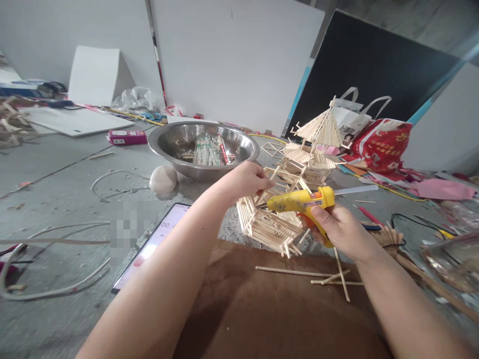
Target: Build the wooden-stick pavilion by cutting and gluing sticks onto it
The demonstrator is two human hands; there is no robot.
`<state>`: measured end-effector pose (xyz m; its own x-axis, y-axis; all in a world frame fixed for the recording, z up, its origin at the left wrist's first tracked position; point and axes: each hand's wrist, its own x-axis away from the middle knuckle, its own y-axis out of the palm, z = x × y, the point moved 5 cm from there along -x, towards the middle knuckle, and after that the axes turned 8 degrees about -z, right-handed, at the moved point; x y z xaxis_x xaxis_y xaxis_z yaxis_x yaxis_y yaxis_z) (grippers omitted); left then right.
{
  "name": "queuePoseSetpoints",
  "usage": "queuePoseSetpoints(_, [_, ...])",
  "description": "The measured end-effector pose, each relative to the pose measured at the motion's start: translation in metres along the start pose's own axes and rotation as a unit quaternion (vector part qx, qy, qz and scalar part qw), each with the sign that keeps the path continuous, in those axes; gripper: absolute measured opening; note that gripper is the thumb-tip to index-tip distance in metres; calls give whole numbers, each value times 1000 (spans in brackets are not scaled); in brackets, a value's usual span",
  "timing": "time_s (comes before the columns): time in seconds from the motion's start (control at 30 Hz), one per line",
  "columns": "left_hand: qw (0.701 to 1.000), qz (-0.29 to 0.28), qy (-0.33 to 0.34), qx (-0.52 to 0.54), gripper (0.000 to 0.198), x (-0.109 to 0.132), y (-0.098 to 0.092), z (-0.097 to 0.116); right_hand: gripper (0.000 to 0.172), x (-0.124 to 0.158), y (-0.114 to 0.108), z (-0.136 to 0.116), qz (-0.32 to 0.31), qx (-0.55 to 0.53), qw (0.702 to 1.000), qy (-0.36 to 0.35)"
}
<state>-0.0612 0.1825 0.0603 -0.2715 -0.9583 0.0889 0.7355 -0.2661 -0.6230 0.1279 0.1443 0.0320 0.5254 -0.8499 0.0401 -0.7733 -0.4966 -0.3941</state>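
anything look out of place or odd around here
A few loose sticks lie crossed on the brown surface, apart from the stick model, so they look stray. Beside the phone, a pixelated patch hides whatever is there.

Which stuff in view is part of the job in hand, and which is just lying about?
Likely part of the job:
- yellow glue gun, in the right hand
- clear glue stick out its back
- stick frame by the left hand
- loose sticks on the brown cloth

Likely just lying about:
- phone
- purple pack
- red bag
- whitish round object
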Motion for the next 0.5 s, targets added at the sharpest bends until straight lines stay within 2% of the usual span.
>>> queuePoseSetpoints(0.5, [1000,-3,8,-19,25,0,0,0,35,-1,-1,-2,0,4,1000,-21])
